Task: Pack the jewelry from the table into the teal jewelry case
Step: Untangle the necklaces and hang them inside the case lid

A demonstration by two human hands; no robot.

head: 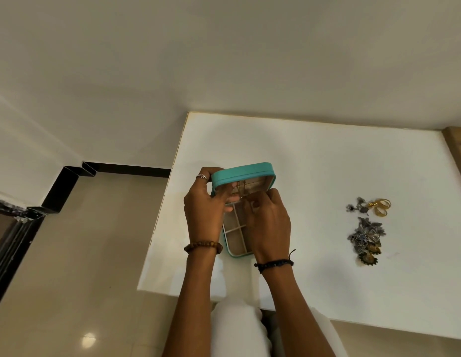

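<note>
A: Status?
B: Partly packed. Teal jewelry case open on tabletop; left hand gripping lid, right hand pinching thin gold chain at lid interior.
A: Remaining?
B: Gold bangles and dark metal pieces, well apart to the right.

No readable text, label or number shows, as far as visible.

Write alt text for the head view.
Both hands work at an open teal case on a white table: the left hand holds its lid, the right hand pinches a thin gold chain inside. More jewelry lies to the right.
</note>
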